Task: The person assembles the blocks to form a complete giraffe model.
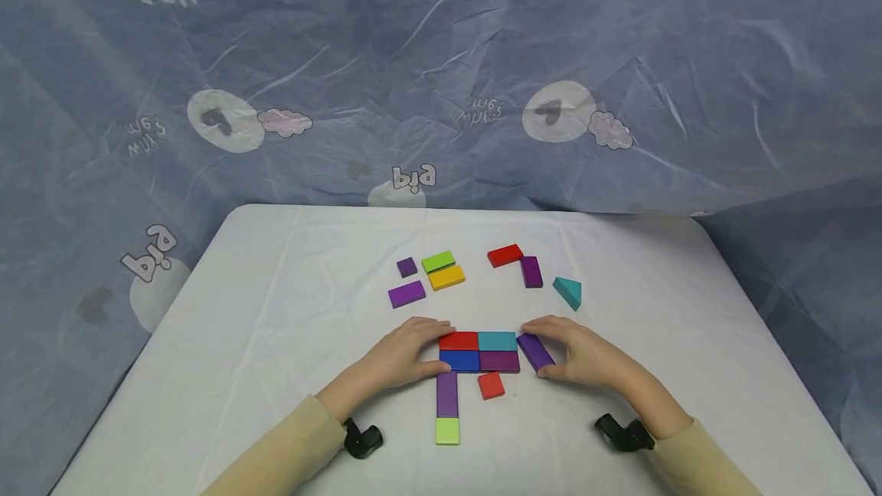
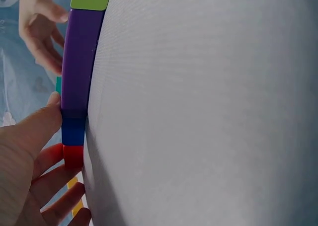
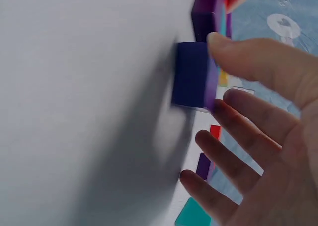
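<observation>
A red block (image 1: 460,341), a teal block (image 1: 498,341), a blue block (image 1: 460,361) and a dark purple block (image 1: 499,361) lie together as a rectangle. My left hand (image 1: 393,356) holds its left end, thumb near the blue block's lower corner and fingers by the red block. A purple bar (image 2: 79,62) extends from the blue block toward me, ending at a green square block (image 1: 447,432). To the rectangle's right, my right hand (image 1: 589,354) pinches a slanted purple block (image 1: 536,353) between thumb and fingers. A small red square block (image 1: 491,386) sits below the rectangle.
Farther back on the white table (image 1: 310,289) are a small purple square (image 1: 406,267), a purple block (image 1: 406,294), a green block (image 1: 438,262) and a yellow one (image 1: 446,277). Right of them lie a red block (image 1: 505,255), a purple block (image 1: 531,272) and a teal triangle (image 1: 569,292).
</observation>
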The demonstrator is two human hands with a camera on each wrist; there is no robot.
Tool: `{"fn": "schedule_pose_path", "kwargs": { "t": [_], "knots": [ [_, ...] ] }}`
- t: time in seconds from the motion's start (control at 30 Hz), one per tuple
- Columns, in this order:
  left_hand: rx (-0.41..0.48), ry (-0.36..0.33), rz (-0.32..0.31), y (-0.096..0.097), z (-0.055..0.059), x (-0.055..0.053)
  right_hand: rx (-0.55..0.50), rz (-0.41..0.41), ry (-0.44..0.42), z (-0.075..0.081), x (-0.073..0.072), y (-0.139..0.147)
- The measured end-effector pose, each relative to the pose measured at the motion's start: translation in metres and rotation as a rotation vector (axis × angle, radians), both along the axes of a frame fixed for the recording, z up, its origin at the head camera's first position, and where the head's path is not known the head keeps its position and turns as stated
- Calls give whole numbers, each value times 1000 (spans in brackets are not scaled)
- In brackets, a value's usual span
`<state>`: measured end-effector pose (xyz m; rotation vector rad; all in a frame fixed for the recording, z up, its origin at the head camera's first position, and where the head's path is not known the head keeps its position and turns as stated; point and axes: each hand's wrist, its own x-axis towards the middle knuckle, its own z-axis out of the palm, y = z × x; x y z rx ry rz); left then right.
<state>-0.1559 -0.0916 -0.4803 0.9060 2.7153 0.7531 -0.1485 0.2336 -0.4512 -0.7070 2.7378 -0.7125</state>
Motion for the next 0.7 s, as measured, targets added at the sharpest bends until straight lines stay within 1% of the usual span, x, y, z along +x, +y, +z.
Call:
{"fn": "schedule_pose_path", "kwargs": {
  "t": [0.1,0.2,0.27,0.37,0.47,0.57,0.63,0.7],
  "knots": [
    [-2,2,0,0,0,0,29,-7,-8,-1,4,1],
    [0,0,0,1,1,1,62,-16,16,-2,8,1],
    [-1,-1,-2,0,1,1,80,-28,36,-2,14,0],
    [-8,-7,-4,1,0,2,90,-37,67,-1,25,-1],
    [-7,-5,-8,1,-1,1,68,-26,101,1,39,-2],
    [0,-5,-8,0,0,1,29,6,139,2,53,-7],
    [2,1,-8,0,1,0,9,31,157,1,60,-11],
    [5,1,-6,0,1,0,-1,51,155,0,64,-15]
  ]
}}
